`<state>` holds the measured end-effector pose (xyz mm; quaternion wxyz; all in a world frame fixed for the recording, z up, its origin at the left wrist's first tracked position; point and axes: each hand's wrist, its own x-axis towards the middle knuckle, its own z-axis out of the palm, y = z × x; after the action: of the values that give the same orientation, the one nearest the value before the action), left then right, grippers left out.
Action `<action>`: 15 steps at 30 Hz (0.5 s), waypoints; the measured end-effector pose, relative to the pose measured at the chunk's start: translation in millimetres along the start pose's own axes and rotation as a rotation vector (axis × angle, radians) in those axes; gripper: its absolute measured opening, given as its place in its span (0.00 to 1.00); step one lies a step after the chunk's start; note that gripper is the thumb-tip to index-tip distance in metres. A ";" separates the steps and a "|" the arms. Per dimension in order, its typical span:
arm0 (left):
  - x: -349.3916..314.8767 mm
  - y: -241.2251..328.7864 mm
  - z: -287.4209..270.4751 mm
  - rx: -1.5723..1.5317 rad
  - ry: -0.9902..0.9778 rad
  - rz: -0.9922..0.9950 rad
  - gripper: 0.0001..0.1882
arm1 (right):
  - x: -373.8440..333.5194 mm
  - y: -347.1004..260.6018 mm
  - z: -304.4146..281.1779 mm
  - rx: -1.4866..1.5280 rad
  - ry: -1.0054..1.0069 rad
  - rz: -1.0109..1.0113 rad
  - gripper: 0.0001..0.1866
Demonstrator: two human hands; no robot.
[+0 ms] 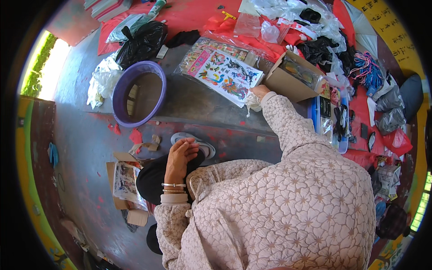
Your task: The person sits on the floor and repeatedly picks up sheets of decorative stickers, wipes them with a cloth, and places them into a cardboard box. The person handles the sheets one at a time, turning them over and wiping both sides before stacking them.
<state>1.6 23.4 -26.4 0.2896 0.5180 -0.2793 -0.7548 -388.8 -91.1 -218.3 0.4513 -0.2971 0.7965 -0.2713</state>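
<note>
My right hand reaches forward and is closed on a crumpled white cloth. The cloth hangs at the right edge of a white sheet printed with colourful designs. That sheet lies on a stack of similar sheets in clear plastic, on a raised dark step. Just right of my hand stands an open cardboard box with plastic-wrapped things inside. My left hand, with bracelets at the wrist, hovers over my knee near my grey shoe. Its fingers are loosely bent, and I see nothing in them.
A purple basin of murky water stands at the left, beside a black plastic bag. An opened carton with printed sheets sits on the floor by my left knee. At the right are a blue bin, plastic bags and coloured cords.
</note>
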 end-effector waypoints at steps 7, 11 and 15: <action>-1.2 -0.6 -0.7 0.021 0.024 0.003 0.11 | 0.5 11.3 -4.7 0.061 -0.073 0.028 0.16; -1.4 0.6 1.0 0.034 0.018 0.003 0.11 | 0.1 9.7 -5.5 0.134 -0.122 0.093 0.10; -1.0 -2.7 -1.3 0.044 0.030 0.005 0.11 | -8.2 -1.7 0.2 0.149 -0.130 0.142 0.06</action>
<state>2.7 25.8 -28.2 0.2843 0.5348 -0.2927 -0.7400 -384.9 -86.5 -212.7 0.5408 -0.2227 0.7623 -0.2773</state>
